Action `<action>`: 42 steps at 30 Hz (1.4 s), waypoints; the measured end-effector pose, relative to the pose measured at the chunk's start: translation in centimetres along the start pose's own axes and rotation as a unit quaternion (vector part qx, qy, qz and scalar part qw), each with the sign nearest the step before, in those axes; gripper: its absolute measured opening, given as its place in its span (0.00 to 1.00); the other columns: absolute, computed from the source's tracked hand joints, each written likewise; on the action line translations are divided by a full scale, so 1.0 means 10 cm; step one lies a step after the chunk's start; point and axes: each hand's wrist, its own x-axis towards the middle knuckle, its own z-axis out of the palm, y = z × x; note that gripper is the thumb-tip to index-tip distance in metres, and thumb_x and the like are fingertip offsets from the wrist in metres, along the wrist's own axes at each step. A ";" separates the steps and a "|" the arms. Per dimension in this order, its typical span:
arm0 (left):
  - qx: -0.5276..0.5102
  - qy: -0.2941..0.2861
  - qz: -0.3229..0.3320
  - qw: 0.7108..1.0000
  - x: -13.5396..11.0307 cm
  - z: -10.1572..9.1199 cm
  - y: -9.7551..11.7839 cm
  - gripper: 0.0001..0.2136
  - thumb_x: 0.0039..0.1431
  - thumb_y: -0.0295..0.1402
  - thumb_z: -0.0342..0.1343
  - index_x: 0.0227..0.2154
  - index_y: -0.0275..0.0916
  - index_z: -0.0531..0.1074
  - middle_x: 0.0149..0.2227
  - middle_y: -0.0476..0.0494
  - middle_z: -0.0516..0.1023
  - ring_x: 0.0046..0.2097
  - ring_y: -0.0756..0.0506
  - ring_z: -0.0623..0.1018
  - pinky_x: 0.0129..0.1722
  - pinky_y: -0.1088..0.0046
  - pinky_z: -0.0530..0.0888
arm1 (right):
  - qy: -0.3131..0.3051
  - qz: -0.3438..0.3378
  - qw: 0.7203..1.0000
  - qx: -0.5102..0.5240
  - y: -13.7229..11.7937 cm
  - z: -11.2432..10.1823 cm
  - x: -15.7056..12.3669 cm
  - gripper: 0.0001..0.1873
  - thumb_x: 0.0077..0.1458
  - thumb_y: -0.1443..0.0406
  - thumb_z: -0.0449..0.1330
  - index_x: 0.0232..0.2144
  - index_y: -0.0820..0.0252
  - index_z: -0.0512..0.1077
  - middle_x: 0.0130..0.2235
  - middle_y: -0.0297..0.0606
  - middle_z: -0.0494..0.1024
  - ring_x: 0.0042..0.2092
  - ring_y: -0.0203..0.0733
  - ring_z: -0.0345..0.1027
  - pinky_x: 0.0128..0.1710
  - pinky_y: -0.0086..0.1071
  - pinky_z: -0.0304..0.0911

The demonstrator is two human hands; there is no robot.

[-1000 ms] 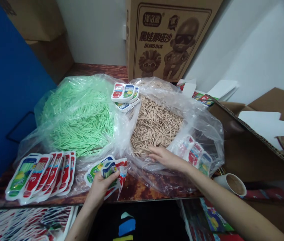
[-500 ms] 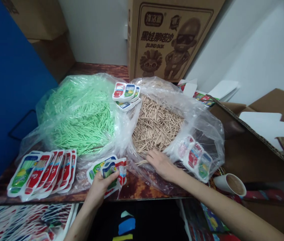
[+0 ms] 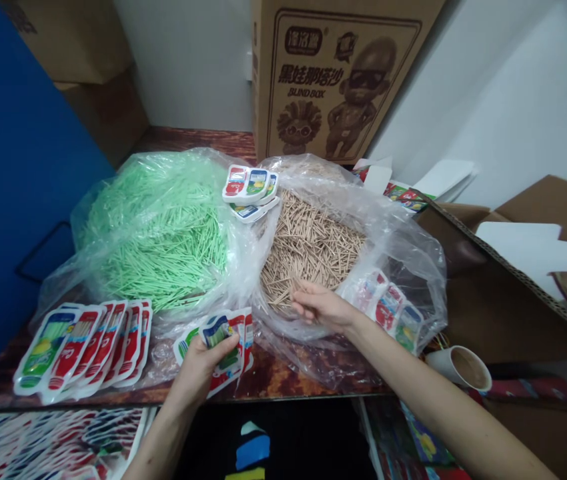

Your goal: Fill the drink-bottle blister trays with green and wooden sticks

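My left hand [image 3: 198, 368] grips a small fan of colourful printed packets [image 3: 223, 337] at the table's front edge. My right hand [image 3: 321, 305] reaches into the clear bag of tan wooden sticks [image 3: 313, 243], fingers curled in a pinch at the near edge of the pile; a few sticks seem caught between them. A second clear bag holds green sticks [image 3: 163, 227], to the left. A row of filled packets [image 3: 88, 343] lies fanned out at the front left.
A few packets [image 3: 250, 187] rest on top between the two bags; more [image 3: 388, 307] lie against the right bag. A paper cup [image 3: 463, 368] stands at right. A printed cardboard box [image 3: 338, 73] stands behind. An open carton [image 3: 528, 267] sits at far right.
My right hand pressed down at the near edge of the tan pile, then lifted slightly with fingers pinched. My left hand shifted the packets a little.
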 end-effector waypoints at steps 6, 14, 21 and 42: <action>0.101 -0.121 0.109 0.982 0.04 0.19 0.28 0.16 0.49 0.34 0.64 0.43 0.39 0.77 0.43 0.43 0.80 0.48 0.40 0.77 0.50 0.66 0.70 | -0.183 0.119 0.973 0.072 0.26 0.37 -0.07 0.16 0.52 0.56 0.64 0.34 0.61 0.66 0.21 0.26 0.68 0.18 0.25 0.57 0.17 0.21 0.51; 0.196 -0.210 0.052 0.956 0.02 0.20 0.16 0.11 0.52 0.35 0.62 0.38 0.37 0.77 0.32 0.47 0.81 0.34 0.44 0.78 0.36 0.71 0.73 | -0.220 0.168 0.960 0.039 0.63 0.45 -0.02 0.18 0.42 0.56 0.69 0.26 0.64 0.69 0.23 0.30 0.71 0.20 0.27 0.61 0.18 0.22 0.55; 0.008 0.008 0.062 0.998 0.07 -0.06 0.20 0.12 0.42 0.36 0.69 0.29 0.34 0.78 0.27 0.47 0.81 0.29 0.46 0.78 0.33 0.72 0.75 | -0.020 -0.064 0.998 -0.019 0.48 0.75 -0.10 0.07 0.56 0.61 0.59 0.33 0.58 0.66 0.27 0.30 0.69 0.27 0.32 0.63 0.28 0.26 0.60; -0.103 0.070 0.029 0.992 0.01 -0.21 0.10 0.17 0.39 0.32 0.71 0.35 0.33 0.78 0.31 0.43 0.84 0.32 0.43 0.82 0.35 0.69 0.78 | 0.167 -0.210 0.941 -0.204 0.92 0.93 -0.16 0.08 0.61 0.65 0.51 0.34 0.58 0.70 0.35 0.37 0.75 0.40 0.41 0.69 0.45 0.33 0.61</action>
